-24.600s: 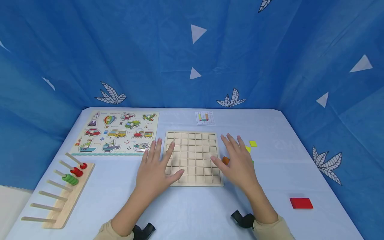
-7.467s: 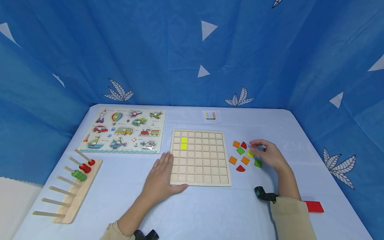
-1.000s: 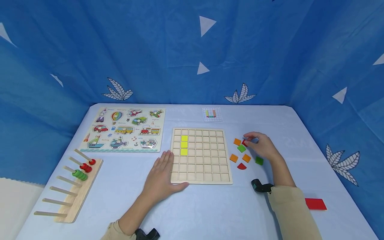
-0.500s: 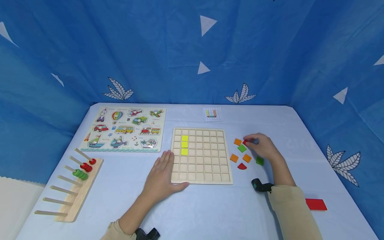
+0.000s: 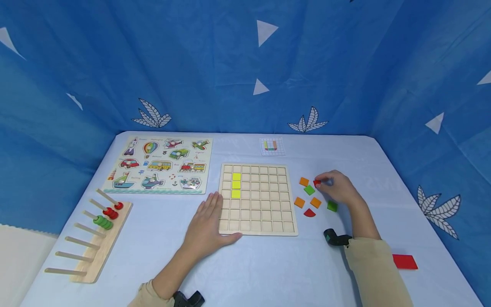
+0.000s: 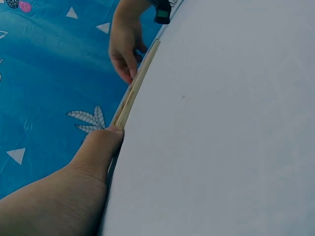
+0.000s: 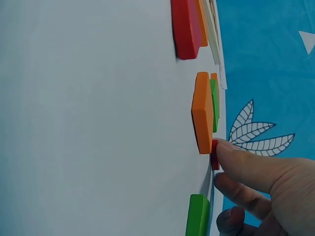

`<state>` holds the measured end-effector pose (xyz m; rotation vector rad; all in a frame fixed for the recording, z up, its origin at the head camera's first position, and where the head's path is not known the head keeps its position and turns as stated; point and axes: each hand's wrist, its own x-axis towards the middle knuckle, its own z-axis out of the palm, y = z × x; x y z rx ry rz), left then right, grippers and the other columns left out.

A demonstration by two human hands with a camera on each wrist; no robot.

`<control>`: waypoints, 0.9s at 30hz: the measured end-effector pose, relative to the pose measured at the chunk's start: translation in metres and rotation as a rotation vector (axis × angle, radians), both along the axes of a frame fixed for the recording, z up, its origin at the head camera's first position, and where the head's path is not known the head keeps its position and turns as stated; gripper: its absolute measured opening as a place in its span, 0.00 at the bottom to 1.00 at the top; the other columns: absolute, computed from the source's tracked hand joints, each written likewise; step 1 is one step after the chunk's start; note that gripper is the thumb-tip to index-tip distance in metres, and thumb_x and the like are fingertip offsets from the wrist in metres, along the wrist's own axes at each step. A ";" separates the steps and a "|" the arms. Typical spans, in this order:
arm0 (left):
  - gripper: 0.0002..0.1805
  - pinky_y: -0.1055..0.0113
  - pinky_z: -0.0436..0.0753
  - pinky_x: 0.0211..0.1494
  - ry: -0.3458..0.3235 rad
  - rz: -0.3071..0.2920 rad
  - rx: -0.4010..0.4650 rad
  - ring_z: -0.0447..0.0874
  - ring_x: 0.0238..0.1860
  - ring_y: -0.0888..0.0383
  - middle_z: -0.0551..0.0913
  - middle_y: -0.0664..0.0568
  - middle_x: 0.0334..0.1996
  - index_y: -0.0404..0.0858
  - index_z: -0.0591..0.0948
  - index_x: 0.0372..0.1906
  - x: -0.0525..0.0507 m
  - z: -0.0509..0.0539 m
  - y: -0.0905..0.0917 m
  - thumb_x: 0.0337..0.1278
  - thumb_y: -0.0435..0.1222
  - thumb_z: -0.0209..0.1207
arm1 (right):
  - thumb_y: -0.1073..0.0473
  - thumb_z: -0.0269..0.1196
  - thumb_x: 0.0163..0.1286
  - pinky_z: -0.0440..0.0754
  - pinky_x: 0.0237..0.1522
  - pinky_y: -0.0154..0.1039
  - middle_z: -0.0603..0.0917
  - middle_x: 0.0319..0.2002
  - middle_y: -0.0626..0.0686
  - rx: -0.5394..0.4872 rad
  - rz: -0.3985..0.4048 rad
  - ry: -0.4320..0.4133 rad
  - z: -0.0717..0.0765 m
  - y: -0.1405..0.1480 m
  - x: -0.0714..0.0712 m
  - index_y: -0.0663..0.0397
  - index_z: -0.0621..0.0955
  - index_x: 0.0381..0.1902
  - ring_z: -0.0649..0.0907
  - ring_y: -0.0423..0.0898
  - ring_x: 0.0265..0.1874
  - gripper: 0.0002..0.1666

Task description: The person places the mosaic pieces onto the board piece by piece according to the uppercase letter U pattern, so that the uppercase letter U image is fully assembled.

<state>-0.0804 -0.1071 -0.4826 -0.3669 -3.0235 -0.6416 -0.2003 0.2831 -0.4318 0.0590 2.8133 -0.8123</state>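
A wooden grid board (image 5: 264,200) lies mid-table with three yellow squares (image 5: 236,185) in one column near its upper left. My left hand (image 5: 203,226) rests along its left edge, fingers straight, the thumb at the lower edge. To the board's right, my right hand (image 5: 339,187) pinches a red piece (image 5: 316,183) between thumb and fingertips; the right wrist view shows this red piece (image 7: 215,155) at the thumb tip. Around it lie orange squares (image 5: 299,202), a light green square (image 5: 309,190), a darker green square (image 5: 332,206) and another red piece (image 5: 309,212) with a curved edge.
A small pattern card (image 5: 272,146) lies behind the board. A vehicle picture puzzle (image 5: 158,166) is at the back left, a wooden peg stand (image 5: 93,256) with red and green beads at the left. A red block (image 5: 405,262) lies near the right sleeve.
A third yellow square now sits on the board, and the loose yellow one has gone from the pieces. My right hand has moved the red piece slightly right, away from the orange square.
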 end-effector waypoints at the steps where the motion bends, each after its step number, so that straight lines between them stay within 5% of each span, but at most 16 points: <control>1: 0.69 0.51 0.51 0.82 0.000 0.001 0.000 0.44 0.81 0.49 0.51 0.43 0.79 0.32 0.53 0.78 0.000 0.000 0.000 0.40 0.75 0.60 | 0.56 0.65 0.69 0.73 0.64 0.65 0.74 0.60 0.64 -0.002 -0.007 -0.002 0.001 0.000 0.000 0.56 0.82 0.55 0.70 0.63 0.61 0.18; 6: 0.69 0.51 0.52 0.82 0.004 0.006 -0.003 0.45 0.81 0.48 0.52 0.42 0.79 0.32 0.54 0.77 0.000 0.000 0.000 0.40 0.75 0.60 | 0.54 0.67 0.67 0.83 0.48 0.49 0.78 0.48 0.61 -0.005 -0.034 -0.004 0.003 0.002 0.002 0.56 0.79 0.48 0.74 0.58 0.50 0.16; 10: 0.69 0.51 0.52 0.82 -0.002 0.009 -0.004 0.45 0.81 0.48 0.52 0.43 0.79 0.32 0.54 0.78 0.000 0.000 0.000 0.40 0.75 0.60 | 0.51 0.66 0.68 0.77 0.39 0.37 0.77 0.41 0.58 -0.016 -0.028 -0.007 0.004 0.004 0.002 0.55 0.79 0.47 0.75 0.54 0.44 0.16; 17: 0.69 0.51 0.51 0.82 -0.005 0.004 -0.010 0.44 0.81 0.48 0.51 0.42 0.80 0.32 0.53 0.78 0.000 0.001 0.000 0.40 0.75 0.60 | 0.50 0.65 0.70 0.77 0.39 0.36 0.79 0.44 0.57 -0.033 -0.013 0.033 0.007 0.000 0.003 0.51 0.82 0.51 0.74 0.54 0.48 0.17; 27: 0.69 0.51 0.52 0.82 -0.003 0.005 -0.005 0.45 0.81 0.48 0.51 0.42 0.79 0.32 0.53 0.78 0.000 0.002 0.000 0.40 0.76 0.59 | 0.53 0.68 0.66 0.78 0.32 0.36 0.80 0.43 0.56 -0.188 0.053 0.076 0.015 -0.038 0.003 0.51 0.79 0.44 0.75 0.52 0.38 0.13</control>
